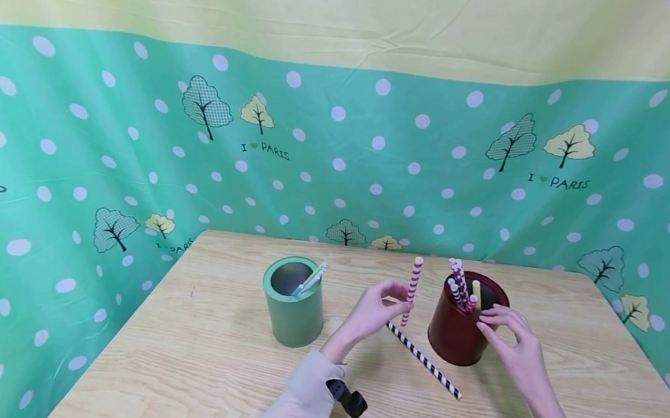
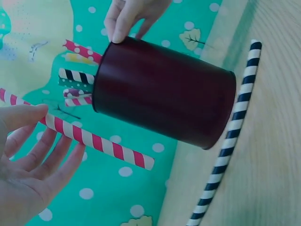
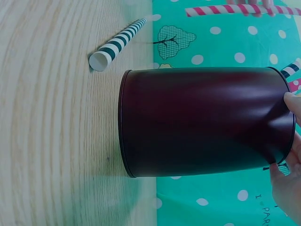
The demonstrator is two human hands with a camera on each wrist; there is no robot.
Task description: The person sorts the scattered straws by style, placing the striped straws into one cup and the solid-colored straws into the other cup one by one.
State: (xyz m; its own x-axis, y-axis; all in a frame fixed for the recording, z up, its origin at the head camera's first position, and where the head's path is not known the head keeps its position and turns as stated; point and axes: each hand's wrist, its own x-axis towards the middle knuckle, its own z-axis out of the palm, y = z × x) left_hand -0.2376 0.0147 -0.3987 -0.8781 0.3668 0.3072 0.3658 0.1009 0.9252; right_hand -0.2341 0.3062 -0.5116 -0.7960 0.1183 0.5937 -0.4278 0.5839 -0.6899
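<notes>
My left hand (image 1: pixel 374 310) pinches a pink-and-white striped paper straw (image 1: pixel 414 280) between thumb and fingers. It holds the straw nearly upright above the table, left of a dark red pen-holder-like canister (image 1: pixel 458 337). My right hand (image 1: pixel 520 351) grips the canister's rim on its right side, the thumb against the outer wall in the right wrist view. Several patterned straws (image 1: pixel 459 282) stand in the red canister, among them polka-dotted, striped and yellow ones. A black-and-white striped straw (image 1: pixel 426 362) lies on the table in front of the canister.
To the left stands a green canister (image 1: pixel 294 318) with a few light green and blue straws (image 1: pixel 311 279) leaning in it. Both canisters rest on a wooden table (image 1: pixel 188 358). A green and yellow patterned curtain (image 1: pixel 318 138) hangs behind the table's back edge.
</notes>
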